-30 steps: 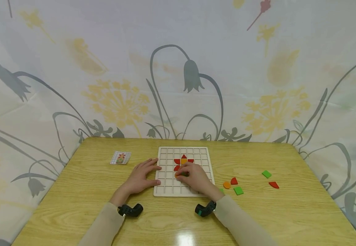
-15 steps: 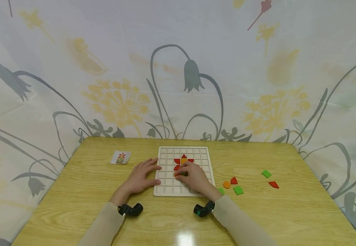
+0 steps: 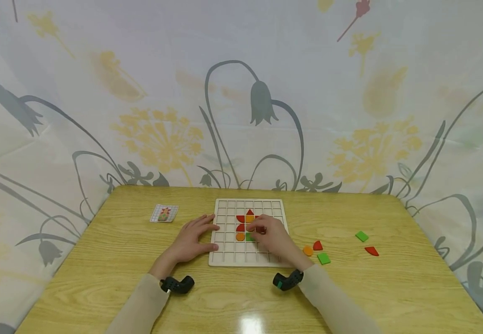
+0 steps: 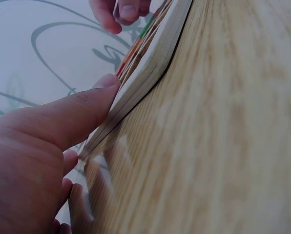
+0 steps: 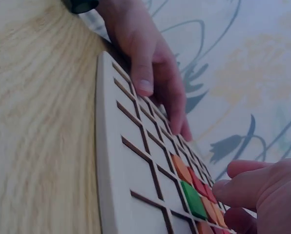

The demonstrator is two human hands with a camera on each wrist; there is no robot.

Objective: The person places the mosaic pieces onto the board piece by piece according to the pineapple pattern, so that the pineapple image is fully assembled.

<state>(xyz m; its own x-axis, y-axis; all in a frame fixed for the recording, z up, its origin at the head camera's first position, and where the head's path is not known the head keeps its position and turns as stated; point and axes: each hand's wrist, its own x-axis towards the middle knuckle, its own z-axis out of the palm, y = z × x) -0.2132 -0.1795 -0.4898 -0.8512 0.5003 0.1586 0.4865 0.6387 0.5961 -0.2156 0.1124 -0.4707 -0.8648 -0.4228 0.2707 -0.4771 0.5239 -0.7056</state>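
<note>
A pale wooden grid board [image 3: 245,265] lies on the table. My left hand [image 3: 191,241] rests at its left side, the thumb and straight fingers on the rim. Over the middle hovers my right hand [image 3: 271,237], loosely bent; the right wrist view shows no piece between its thumb and fingers. An orange disc [image 3: 240,236] sits in a cell, left of a green square [image 5: 194,200]. Beyond them, red pieces [image 3: 241,228], a yellow-orange square [image 3: 249,219] and a red triangle [image 3: 249,212] form a flower shape, partly hidden behind my right hand in the head view.
Right of the board lie a loose orange disc [image 3: 307,251], a red quarter-round [image 3: 318,246] and a green square [image 3: 324,258]. Farther right are another green square [image 3: 362,236] and red quarter-round [image 3: 372,251]. A picture card [image 3: 164,214] lies at the back left.
My right hand has let go of the orange disc, which stays in its cell, and has moved slightly up and right, uncovering the green square. The left hand stays where it was.
</note>
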